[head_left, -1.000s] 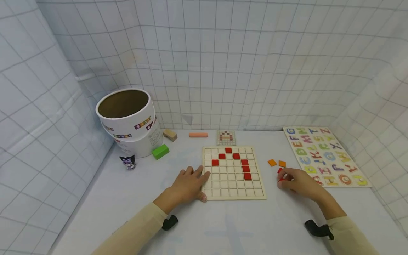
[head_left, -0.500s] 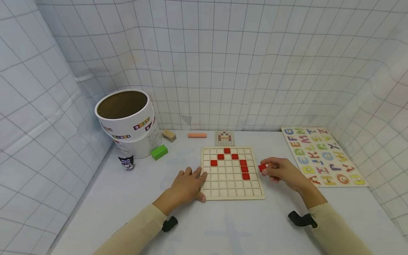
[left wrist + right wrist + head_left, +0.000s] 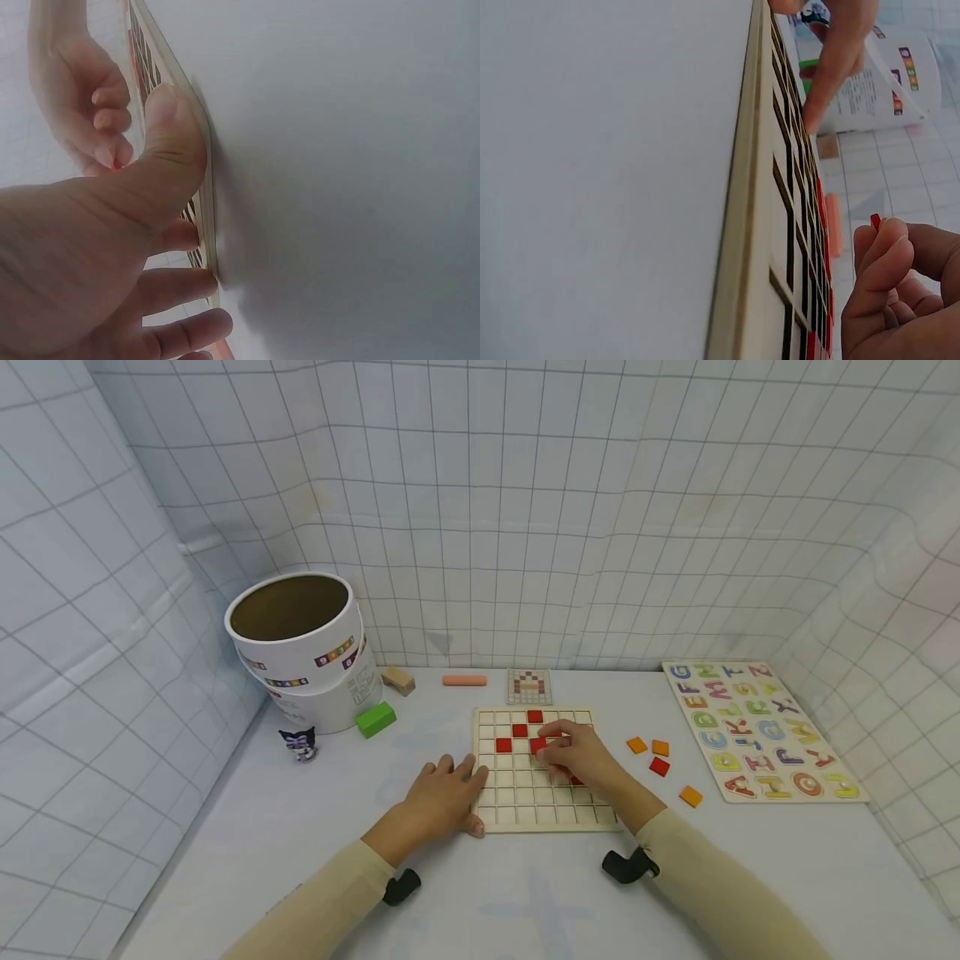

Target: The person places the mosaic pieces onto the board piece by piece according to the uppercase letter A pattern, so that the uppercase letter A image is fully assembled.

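Note:
A wooden grid board (image 3: 525, 793) lies flat with several red tiles set in its upper rows. My left hand (image 3: 450, 785) rests on the board's left edge with straight fingers, and its thumb (image 3: 169, 142) presses the board's rim (image 3: 201, 157). My right hand (image 3: 558, 752) hovers over the middle of the board and pinches a red tile (image 3: 537, 745) just above the cells. In the right wrist view the tile's corner (image 3: 875, 221) pokes out above the curled fingertips (image 3: 885, 255). Loose orange tiles (image 3: 637, 744) and a red tile (image 3: 659, 766) lie to the right of the board.
A white cylinder tub (image 3: 300, 643) stands at the back left, with a green block (image 3: 377, 717), a wooden block (image 3: 399, 679) and a small figurine (image 3: 299, 743) near it. A pink stick (image 3: 464, 680) and pattern card (image 3: 529, 687) lie behind the board. An alphabet puzzle (image 3: 757, 731) lies at the right.
My right hand picked up a red tile from the loose pile at the right and carried it left over the board. The left hand stayed on the board's edge.

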`<control>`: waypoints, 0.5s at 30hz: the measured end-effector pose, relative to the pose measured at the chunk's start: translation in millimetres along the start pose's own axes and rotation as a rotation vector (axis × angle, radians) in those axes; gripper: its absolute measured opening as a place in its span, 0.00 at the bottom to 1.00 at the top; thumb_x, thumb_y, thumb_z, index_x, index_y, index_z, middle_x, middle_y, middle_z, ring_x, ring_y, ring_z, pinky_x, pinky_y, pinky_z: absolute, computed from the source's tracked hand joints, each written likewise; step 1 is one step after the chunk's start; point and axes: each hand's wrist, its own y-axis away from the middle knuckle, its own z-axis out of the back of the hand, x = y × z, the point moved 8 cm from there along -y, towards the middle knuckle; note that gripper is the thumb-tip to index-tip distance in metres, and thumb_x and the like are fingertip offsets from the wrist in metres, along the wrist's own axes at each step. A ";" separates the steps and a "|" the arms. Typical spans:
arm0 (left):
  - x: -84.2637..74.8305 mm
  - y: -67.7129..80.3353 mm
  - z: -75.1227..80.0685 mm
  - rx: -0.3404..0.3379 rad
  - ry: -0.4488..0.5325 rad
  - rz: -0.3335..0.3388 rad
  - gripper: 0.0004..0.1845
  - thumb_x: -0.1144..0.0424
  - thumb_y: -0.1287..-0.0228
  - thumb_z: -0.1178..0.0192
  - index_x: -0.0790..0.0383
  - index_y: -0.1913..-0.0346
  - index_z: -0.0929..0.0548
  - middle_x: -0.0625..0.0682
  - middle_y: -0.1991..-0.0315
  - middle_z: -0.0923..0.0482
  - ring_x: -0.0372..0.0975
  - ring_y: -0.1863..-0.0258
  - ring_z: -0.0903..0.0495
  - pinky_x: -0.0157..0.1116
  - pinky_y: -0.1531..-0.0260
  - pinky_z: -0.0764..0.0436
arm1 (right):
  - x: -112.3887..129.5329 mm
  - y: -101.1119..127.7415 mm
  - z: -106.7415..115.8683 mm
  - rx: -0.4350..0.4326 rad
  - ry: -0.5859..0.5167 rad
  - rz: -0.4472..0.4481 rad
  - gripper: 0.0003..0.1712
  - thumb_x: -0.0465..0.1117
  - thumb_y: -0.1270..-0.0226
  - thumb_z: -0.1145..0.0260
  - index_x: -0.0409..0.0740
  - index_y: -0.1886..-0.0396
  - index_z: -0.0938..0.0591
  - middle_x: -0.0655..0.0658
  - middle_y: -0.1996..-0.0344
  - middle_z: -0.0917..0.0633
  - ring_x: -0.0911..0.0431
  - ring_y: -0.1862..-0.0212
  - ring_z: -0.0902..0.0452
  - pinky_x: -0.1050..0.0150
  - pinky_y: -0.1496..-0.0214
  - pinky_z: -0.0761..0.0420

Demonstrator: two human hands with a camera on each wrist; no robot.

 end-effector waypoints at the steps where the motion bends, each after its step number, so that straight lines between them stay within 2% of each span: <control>1: -0.2 -0.3 0.1 0.003 -0.004 0.001 0.50 0.34 0.47 0.33 0.54 0.23 0.32 0.58 0.23 0.36 0.53 0.36 0.31 0.53 0.40 0.30 | 0.6 -1.9 -7.2 0.013 -0.010 -0.001 0.22 0.35 0.30 0.31 0.38 0.39 0.24 0.43 0.71 0.16 0.56 0.75 0.24 0.67 0.73 0.25; 4: -0.7 -1.0 0.3 0.016 -0.006 0.005 0.50 0.34 0.47 0.33 0.54 0.23 0.33 0.58 0.23 0.37 0.53 0.35 0.32 0.53 0.39 0.30 | 3.0 -7.2 -25.1 0.042 -0.024 -0.004 0.21 0.32 0.31 0.32 0.37 0.40 0.24 0.40 0.68 0.14 0.56 0.76 0.22 0.67 0.72 0.22; 7: -1.3 -0.6 0.7 0.022 0.001 0.006 0.51 0.34 0.48 0.33 0.55 0.23 0.32 0.58 0.23 0.37 0.53 0.35 0.31 0.53 0.39 0.30 | 3.6 -11.5 -37.6 0.055 0.008 -0.014 0.20 0.31 0.32 0.32 0.38 0.42 0.23 0.40 0.68 0.14 0.57 0.77 0.21 0.67 0.71 0.19; 15: -2.7 0.2 1.7 0.016 0.000 -0.003 0.51 0.35 0.48 0.33 0.56 0.23 0.33 0.58 0.23 0.37 0.53 0.36 0.31 0.53 0.39 0.30 | 9.7 -15.2 -50.0 0.030 0.293 0.007 0.14 0.35 0.35 0.29 0.41 0.52 0.20 0.43 0.77 0.18 0.56 0.82 0.23 0.64 0.75 0.19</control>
